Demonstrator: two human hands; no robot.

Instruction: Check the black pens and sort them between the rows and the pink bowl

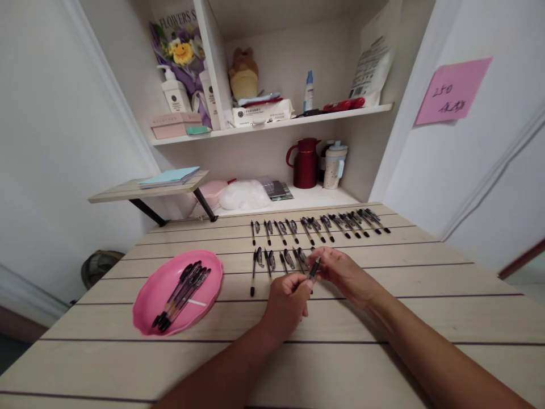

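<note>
My left hand (287, 301) and my right hand (343, 272) meet over the middle of the wooden table (383, 318), both pinching one black pen (314, 268) between their fingertips. Just beyond them lies a short row of black pens with their caps beside them (276, 261). A longer row of pens and caps (319, 226) lies farther back. To the left, a pink oval tray (147, 292) holds several black pens (183, 288) in a bundle.
Behind the table a white shelf unit holds a red jug (304, 162), a white cup (334, 165), bottles, boxes and a plush toy. A small raised wooden stand (128, 190) with a notebook sits at the back left. A pink note (451, 91) hangs on the right wall.
</note>
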